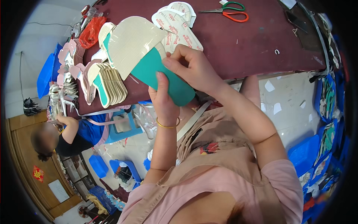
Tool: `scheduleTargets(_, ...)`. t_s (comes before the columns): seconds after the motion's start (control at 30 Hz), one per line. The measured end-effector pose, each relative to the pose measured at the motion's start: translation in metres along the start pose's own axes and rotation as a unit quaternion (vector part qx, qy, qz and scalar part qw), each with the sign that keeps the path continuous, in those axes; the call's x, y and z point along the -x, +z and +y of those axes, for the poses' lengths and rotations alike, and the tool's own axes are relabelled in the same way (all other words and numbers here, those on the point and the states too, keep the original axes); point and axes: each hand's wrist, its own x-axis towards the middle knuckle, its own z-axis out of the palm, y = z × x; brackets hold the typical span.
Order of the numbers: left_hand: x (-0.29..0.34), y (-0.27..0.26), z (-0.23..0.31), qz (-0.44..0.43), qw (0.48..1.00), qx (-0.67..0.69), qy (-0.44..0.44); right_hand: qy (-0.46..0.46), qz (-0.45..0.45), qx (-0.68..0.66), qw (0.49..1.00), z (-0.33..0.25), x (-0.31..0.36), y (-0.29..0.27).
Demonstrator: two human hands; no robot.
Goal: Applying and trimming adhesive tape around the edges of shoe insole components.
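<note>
Left hand is gripping the cream-and-teal sole piece near its lower end, thumb lying across the teal face; right hand is pinching its right edge, thumb and forefinger pressed close. Piece is hanging tilted over the bench's near edge, stacked soles sitting to its left, white printed pieces lying behind, scissors resting farther back.

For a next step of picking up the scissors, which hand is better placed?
Probably the right hand: it is nearer the scissors and only at the edge of the teal-and-cream insole. The left hand is farther off and holds the insole, thumb on its teal face.
</note>
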Motion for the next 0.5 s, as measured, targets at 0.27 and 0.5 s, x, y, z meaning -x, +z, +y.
scheduleTargets(0.27,-0.007,-0.014,0.017,0.120,0.993,-0.009,0.014,0.048,-0.066,0.112,0.990,0.024,0.054,-0.007)
scheduleTargets(0.5,-0.022,-0.001,-0.019,0.174,0.958,0.222,-0.054,-0.089,0.005,0.141,0.986,-0.016,0.026,-0.007)
